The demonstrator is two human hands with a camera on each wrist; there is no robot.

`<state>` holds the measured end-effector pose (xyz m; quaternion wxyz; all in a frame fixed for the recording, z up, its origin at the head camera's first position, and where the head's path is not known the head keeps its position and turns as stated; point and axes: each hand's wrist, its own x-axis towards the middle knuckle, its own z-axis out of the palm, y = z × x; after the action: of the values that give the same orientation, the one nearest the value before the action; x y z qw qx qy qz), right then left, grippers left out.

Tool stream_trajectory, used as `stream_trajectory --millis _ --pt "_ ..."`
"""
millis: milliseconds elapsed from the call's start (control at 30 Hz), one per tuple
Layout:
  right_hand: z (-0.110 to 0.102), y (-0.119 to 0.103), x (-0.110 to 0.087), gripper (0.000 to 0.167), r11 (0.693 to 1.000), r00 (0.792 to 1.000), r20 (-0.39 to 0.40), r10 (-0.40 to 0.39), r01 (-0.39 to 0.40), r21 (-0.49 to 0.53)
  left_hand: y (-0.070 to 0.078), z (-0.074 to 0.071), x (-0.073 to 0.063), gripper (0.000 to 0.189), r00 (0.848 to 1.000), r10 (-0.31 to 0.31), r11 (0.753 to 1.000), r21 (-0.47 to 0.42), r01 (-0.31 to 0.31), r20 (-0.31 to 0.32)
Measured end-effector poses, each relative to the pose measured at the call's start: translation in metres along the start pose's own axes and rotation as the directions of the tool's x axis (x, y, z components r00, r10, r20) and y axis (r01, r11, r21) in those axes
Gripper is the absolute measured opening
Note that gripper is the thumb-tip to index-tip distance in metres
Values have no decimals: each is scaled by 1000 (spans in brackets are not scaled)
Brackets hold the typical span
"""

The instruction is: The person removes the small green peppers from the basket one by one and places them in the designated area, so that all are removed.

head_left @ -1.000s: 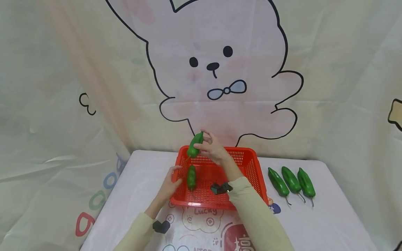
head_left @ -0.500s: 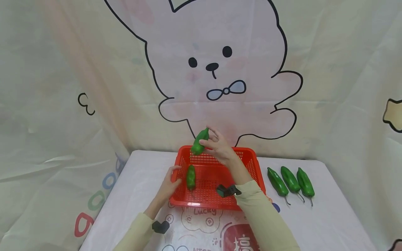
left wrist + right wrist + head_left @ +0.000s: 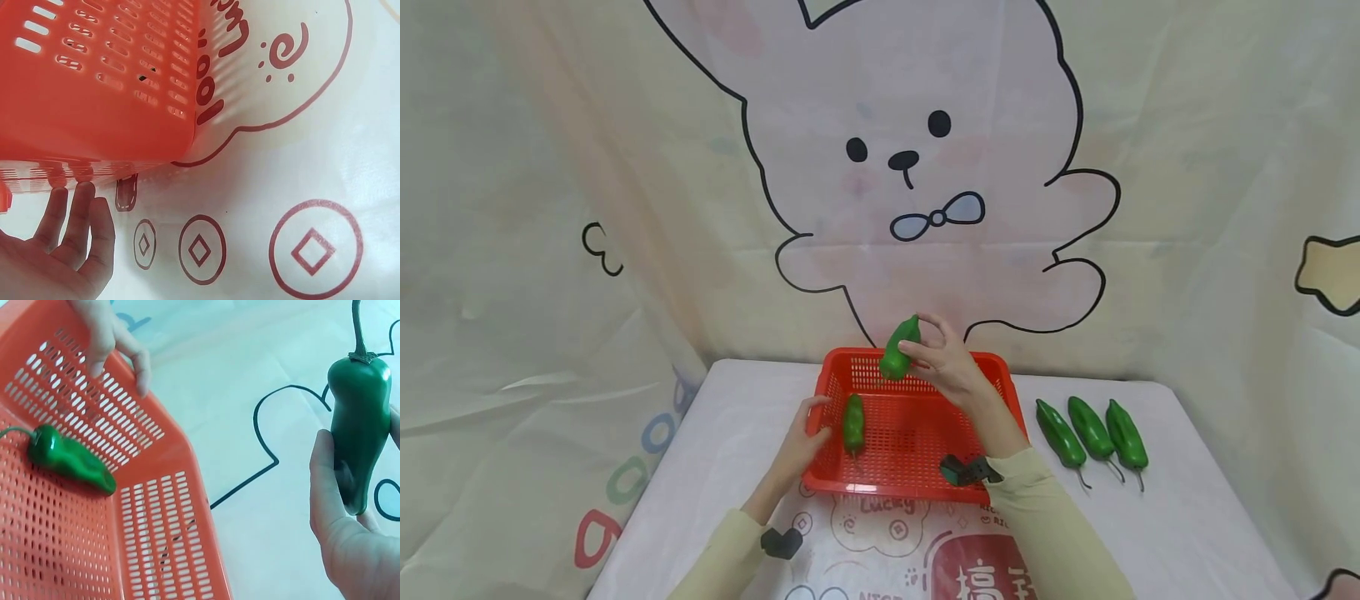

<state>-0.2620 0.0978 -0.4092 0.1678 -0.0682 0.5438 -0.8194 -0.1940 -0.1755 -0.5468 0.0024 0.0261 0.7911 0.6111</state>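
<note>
A green pepper [image 3: 898, 348] is pinched between the fingers and thumb of my right hand [image 3: 953, 365], raised over the back of a red plastic basket [image 3: 895, 490]. In the right wrist view the pepper's stem points up, and its lower end sits between the fingers. My left hand [image 3: 799, 446] holds the basket's left rim, with fingertips against the outer wall in the left wrist view. Inside the basket, near its left wall, lies a second green pepper [image 3: 853, 423].
Three green peppers, a left one [image 3: 1061, 433], a middle one [image 3: 1092, 427] and a right one [image 3: 1127, 434], lie side by side on the white tablecloth [image 3: 1180, 500], right of the basket. A curtain [image 3: 1210, 183] with a cartoon print hangs behind the table.
My right hand has carried the pepper to the right above the basket, rising a little and then dipping. My left hand has stayed at the rim, and the other peppers lie as before.
</note>
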Motion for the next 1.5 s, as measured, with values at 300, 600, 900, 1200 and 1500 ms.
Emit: stream_trajectory --millis 300,600,900,1200,1500 --pt "-20 -6 -16 70 1000 1000 -20 -18 18 -8 -2 -2 -1 51 1000 4 1000 1 -4 9" --pt "-33 -4 -28 72 999 1000 -17 11 -11 -39 5 0 -5 52 1000 6 1000 12 -6 -7" --pt "-46 -7 -44 75 998 1000 -1 26 -26 59 39 1 -22 49 1000 20 1000 -11 -20 3" --pt "-72 -6 -60 73 999 999 36 0 -2 41 39 2 -22 49 1000 11 1000 -7 -11 2" --pt "-102 -5 -81 71 1000 1000 -5 6 -6 27 44 1 -23 50 1000 7 1000 23 -7 -6"
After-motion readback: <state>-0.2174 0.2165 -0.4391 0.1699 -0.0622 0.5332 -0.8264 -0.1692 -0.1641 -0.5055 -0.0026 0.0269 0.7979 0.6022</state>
